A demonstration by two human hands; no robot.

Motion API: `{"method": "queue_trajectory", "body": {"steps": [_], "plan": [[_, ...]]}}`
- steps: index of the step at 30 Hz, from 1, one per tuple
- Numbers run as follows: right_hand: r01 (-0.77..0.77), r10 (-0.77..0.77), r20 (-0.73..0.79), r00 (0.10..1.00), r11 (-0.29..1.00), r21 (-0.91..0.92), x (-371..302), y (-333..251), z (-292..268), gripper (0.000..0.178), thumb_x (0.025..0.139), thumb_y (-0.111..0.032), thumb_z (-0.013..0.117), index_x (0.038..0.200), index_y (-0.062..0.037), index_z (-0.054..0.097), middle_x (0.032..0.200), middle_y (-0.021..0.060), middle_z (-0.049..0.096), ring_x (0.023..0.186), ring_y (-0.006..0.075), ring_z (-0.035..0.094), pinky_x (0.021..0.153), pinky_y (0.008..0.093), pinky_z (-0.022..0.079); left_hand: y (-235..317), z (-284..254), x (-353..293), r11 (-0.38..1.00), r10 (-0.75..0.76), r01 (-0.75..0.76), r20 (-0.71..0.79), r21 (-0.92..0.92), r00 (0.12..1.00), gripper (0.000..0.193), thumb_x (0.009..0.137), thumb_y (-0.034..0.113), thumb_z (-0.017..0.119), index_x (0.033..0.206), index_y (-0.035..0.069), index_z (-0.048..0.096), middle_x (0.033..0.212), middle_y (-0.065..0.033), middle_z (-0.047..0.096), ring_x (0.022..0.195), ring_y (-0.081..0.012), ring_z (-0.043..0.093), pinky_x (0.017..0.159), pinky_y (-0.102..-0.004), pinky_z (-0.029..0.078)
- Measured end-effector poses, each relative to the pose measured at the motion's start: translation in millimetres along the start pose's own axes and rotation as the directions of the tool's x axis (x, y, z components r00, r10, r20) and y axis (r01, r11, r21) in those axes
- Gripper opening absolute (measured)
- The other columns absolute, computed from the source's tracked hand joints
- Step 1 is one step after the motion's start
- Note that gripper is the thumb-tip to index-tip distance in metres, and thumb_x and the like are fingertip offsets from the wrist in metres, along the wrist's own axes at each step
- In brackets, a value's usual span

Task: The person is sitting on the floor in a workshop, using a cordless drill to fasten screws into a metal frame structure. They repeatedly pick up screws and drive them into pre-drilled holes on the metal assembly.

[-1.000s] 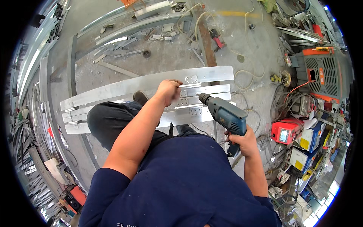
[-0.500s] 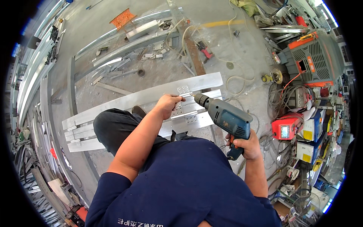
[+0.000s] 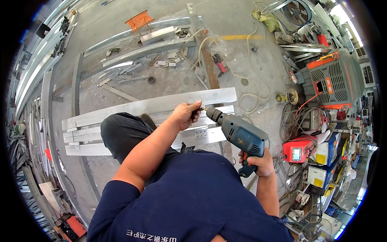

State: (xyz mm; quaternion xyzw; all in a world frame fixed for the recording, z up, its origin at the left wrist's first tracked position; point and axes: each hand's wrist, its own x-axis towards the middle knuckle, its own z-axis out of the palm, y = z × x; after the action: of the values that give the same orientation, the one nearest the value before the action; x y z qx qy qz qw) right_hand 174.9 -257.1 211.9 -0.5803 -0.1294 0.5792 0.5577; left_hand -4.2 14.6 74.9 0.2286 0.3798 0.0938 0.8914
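Observation:
My right hand [image 3: 261, 162] grips the pistol handle of a dark blue power drill [image 3: 244, 136], with a finger at its orange trigger. The drill points left and slightly away from me. At the front of its black chuck [image 3: 214, 115] a short bit reaches toward my left hand [image 3: 188, 115]. The left thumb and fingers are pinched together at the bit's tip; whatever is between them is too small to make out. Beneath the hands lie long silver metal bars [image 3: 149, 108]. A perforated plate [image 3: 200, 132] sits on a nearer bar, and another partly shows beside my left fingers.
Grey steel beams [image 3: 75, 86] frame the work area, with metal offcuts [image 3: 125, 72] on the floor beyond. A red power tool [image 3: 220, 65] and a pale hose [image 3: 254, 97] lie farther off. At right stand a red machine [image 3: 298, 151] and a large grey-orange unit [image 3: 334, 82].
My left fingers have moved right and now meet the bit's tip, where a gap showed before. The drill stays in my right hand. The whole view has shifted slightly.

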Motion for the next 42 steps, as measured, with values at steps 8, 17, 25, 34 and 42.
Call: {"method": "queue_trajectory", "body": {"steps": [8, 17, 25, 34, 42], "plan": [[0.000, 0.000, 0.014, 1.000, 1.000, 0.000, 4, -2, 1, 0.052, 0.063, -0.013, 0.082, 0.107, 0.0068, 0.062, 0.090, 0.0167, 0.067, 0.072, 0.0227, 0.067, 0.069, 0.0350, 0.056, -1, -1, 5, 0.991, 0.017, -0.006, 0.083, -0.132, 0.996, 0.029, 0.094, 0.032, 0.067, 0.083, 0.008, 0.056, 0.069, 0.0001, 0.051, 0.060, -0.0105, 0.043, 0.055, -0.0256, 0.038], [0.004, -0.004, 0.000, 1.000, 1.000, -0.001, 12, 0, -3, 0.052, 0.063, -0.013, 0.082, 0.106, 0.0071, 0.062, 0.086, 0.0155, 0.067, 0.074, 0.0237, 0.067, 0.069, 0.0360, 0.056, 3, -4, 9, 0.994, 0.012, 0.000, 0.110, -0.111, 0.994, 0.028, 0.095, 0.030, 0.067, 0.085, 0.006, 0.057, 0.069, 0.0002, 0.050, 0.061, -0.0107, 0.044, 0.055, -0.0258, 0.037], [-0.038, 0.030, -0.047, 0.998, 0.985, -0.169, 28, -11, 5, 0.049, 0.068, -0.006, 0.078, 0.112, 0.0048, 0.059, 0.089, 0.0122, 0.068, 0.080, 0.0185, 0.066, 0.074, 0.0332, 0.055, 2, -7, 29, 0.997, -0.042, 0.042, -0.003, -0.059, 0.999, 0.025, 0.096, 0.027, 0.065, 0.083, 0.006, 0.058, 0.064, 0.0004, 0.048, 0.056, -0.0110, 0.040, 0.054, -0.0270, 0.033], [-0.124, -0.005, -0.159, 0.987, 0.601, -0.790, 88, 13, 43, 0.065, 0.068, -0.015, 0.071, 0.129, 0.0005, 0.054, 0.091, 0.0223, 0.069, 0.086, 0.0338, 0.069, 0.077, 0.0395, 0.052, -70, -46, 109, 0.955, -0.296, 0.245, -0.440, -0.169, 0.848, 0.023, 0.097, 0.026, 0.062, 0.081, 0.009, 0.058, 0.064, -0.0010, 0.048, 0.053, -0.0116, 0.039, 0.047, -0.0280, 0.032], [-0.163, 0.230, -0.111, 0.967, 0.223, -0.961, 164, 76, 66, 0.075, 0.068, -0.015, 0.070, 0.137, -0.0016, 0.045, 0.081, 0.0244, 0.068, 0.077, 0.0441, 0.066, 0.072, 0.0492, 0.053, -159, -118, 157, 0.858, -0.486, 0.267, -0.524, -0.440, 0.699, 0.022, 0.096, 0.027, 0.055, 0.086, 0.009, 0.063, 0.077, -0.0060, 0.064, 0.065, -0.0230, 0.061, 0.060, -0.0424, 0.051]]}}
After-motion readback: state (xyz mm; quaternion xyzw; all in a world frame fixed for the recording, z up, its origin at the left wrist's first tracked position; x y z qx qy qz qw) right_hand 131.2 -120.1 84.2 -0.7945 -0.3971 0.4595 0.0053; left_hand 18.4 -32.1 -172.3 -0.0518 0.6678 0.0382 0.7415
